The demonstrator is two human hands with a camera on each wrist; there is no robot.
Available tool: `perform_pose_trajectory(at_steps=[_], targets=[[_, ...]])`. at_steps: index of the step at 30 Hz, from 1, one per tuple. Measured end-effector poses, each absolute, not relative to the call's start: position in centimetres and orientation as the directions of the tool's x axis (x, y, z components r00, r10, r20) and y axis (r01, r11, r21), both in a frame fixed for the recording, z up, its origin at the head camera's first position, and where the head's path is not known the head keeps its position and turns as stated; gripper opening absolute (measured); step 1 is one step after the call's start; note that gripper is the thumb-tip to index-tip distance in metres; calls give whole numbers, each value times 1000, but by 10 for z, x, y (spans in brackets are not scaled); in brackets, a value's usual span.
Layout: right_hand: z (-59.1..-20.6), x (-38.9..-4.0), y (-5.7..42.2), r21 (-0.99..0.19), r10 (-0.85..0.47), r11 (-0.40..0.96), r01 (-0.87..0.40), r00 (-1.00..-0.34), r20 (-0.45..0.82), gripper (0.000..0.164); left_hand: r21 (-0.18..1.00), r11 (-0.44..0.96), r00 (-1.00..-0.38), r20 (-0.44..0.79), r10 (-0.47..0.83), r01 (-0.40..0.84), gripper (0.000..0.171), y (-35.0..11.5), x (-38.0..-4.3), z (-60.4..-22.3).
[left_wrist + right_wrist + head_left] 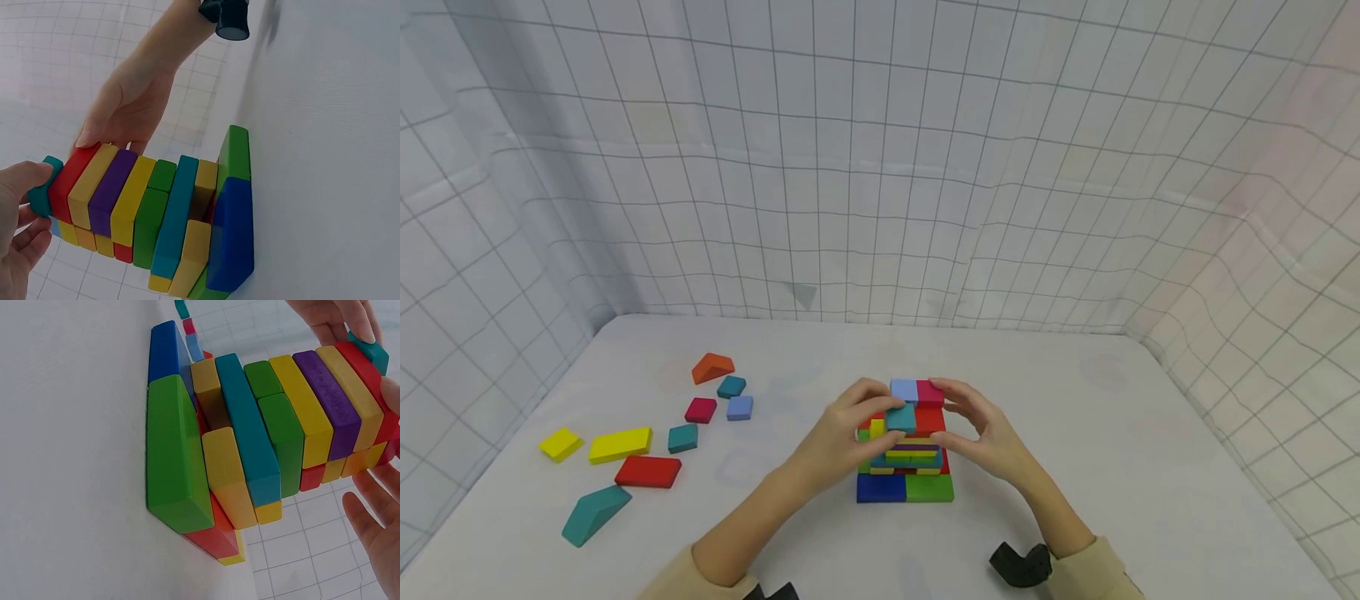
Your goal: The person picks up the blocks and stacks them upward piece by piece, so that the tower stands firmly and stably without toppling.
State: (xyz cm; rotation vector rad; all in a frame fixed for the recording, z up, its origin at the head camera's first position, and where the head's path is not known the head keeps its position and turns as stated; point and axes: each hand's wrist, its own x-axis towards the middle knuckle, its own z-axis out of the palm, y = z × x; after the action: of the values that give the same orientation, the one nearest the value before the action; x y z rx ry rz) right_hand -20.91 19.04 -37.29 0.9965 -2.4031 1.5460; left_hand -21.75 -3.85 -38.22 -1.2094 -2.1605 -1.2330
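A tower of stacked colored blocks [925, 488] stands in front of me. My left hand [842, 429] pinches a small teal block [901, 418] at the tower's upper front, its thumb below and index finger above in the head view. That block [45, 186] lies against the long red block [74, 181]. At the tower's right side, my right hand [992, 433] has its thumb at the red block's end and its index fingertip by a crimson block [931, 392]. A light blue block [904, 390] sits beside the crimson one on top.
Loose blocks lie on the white table at the left: an orange one [712, 367], a long yellow one [620, 446], a red one [648, 472], a teal one [595, 515] and several small ones. Grid-patterned cloth [880, 167] walls the table's back and sides.
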Motion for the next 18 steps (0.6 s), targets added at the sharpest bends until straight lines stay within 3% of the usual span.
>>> perform_pose_trajectory(at_steps=[11, 18], targets=[[-373, -209, 190, -770, -458, 275, -576, -782, 422, 59, 370, 385, -520, 731, 442, 846, 32, -33, -221, -389], [-374, -210, 190, -771, -462, 258, -582, -776, 430, 58, 489, 324, -586, 685, 432, 810, 32, -31, -222, -391]])
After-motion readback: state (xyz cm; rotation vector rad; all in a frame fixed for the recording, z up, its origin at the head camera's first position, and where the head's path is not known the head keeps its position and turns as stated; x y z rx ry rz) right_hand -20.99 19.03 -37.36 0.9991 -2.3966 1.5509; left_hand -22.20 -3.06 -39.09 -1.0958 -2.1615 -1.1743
